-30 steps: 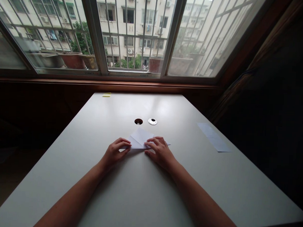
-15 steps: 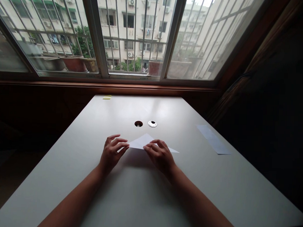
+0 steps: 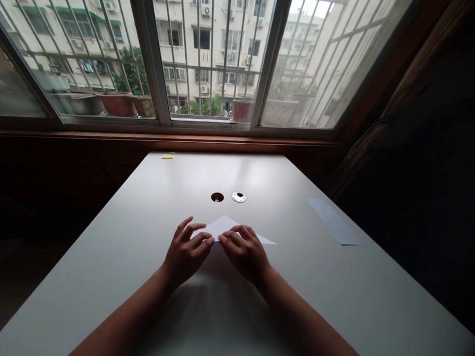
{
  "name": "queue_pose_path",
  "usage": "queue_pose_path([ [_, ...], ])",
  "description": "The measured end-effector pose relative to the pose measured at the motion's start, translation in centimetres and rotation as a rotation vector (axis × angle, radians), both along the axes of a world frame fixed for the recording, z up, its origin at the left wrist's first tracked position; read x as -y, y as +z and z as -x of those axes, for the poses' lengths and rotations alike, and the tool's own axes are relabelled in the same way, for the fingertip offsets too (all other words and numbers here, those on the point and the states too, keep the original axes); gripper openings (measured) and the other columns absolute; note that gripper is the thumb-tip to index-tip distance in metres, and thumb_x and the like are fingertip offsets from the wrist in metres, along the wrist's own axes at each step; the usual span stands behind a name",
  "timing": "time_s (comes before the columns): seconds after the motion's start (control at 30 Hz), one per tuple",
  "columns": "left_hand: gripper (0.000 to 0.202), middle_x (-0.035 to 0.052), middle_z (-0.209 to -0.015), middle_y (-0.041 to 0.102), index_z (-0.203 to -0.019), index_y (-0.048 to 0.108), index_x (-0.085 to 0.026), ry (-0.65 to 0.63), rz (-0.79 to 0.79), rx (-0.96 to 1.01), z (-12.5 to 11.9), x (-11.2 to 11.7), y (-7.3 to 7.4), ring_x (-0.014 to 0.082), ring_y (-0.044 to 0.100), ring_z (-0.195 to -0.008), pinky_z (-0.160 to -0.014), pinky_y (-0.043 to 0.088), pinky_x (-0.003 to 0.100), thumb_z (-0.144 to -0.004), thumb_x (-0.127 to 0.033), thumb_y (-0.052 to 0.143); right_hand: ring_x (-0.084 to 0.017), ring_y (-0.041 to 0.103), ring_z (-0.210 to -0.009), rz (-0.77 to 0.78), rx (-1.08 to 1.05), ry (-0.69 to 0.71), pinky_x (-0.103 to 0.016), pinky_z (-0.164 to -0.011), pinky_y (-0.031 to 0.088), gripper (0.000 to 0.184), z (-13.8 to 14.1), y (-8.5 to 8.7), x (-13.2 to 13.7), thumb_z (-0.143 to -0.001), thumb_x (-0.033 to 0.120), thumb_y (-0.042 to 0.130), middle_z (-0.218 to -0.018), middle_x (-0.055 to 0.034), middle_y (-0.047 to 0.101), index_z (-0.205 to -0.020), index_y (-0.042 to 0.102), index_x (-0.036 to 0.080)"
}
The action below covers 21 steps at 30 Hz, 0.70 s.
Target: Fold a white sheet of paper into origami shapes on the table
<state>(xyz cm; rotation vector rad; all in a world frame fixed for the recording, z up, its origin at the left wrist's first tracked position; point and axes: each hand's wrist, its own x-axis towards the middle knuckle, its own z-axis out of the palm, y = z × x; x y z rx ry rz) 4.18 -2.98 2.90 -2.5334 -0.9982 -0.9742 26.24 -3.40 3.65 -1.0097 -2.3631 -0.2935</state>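
Observation:
A white sheet of paper folded into a triangle is between my hands, its peak pointing away from me and its long edge facing me. My left hand pinches that near edge between thumb and index finger, with the other fingers raised. Close beside it, near the middle of the same edge, my right hand pinches the paper with thumb and fingertips. The paper's right corner sticks out past my right hand. Fingers of my left hand cover most of the left corner.
The white table has a round hole beyond the paper, with a round metal cover beside it. A white paper strip lies near the right edge. Yellow sticky strips are at the far left corner, below a barred window.
My left hand has slid right along the near edge until its fingertips nearly meet those of my right hand. The paper and my right hand have shifted slightly left and toward me.

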Motion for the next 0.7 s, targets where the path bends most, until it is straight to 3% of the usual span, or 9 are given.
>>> queue_pose_path([
  [0.33, 0.030, 0.0000, -0.097, 0.072, -0.107, 0.067, -0.030, -0.037, 0.027, 0.039, -0.2, 0.2, 0.3, 0.0245, 0.061, -0.108, -0.112, 0.036, 0.056, -0.084, -0.012, 0.060, -0.022, 0.056, -0.097, 0.002, -0.030, 0.032, -0.039, -0.087, 0.042, 0.027, 0.3, 0.4, 0.3, -0.095, 0.016, 0.052, -0.103, -0.0043, 0.071, -0.116, 0.066, 0.026],
  [0.7, 0.024, -0.0019, -0.090, 0.072, -0.097, 0.067, -0.030, 0.045, 0.020, 0.109, 0.5, -0.3, 0.3, 0.0224, 0.063, -0.101, -0.112, 0.035, 0.053, -0.083, -0.011, 0.060, -0.023, 0.055, -0.099, 0.006, -0.132, -0.092, -0.042, -0.096, 0.040, 0.034, -3.0, -0.3, -0.6, -0.092, 0.010, 0.050, -0.111, -0.0011, 0.072, -0.114, 0.068, 0.028],
])
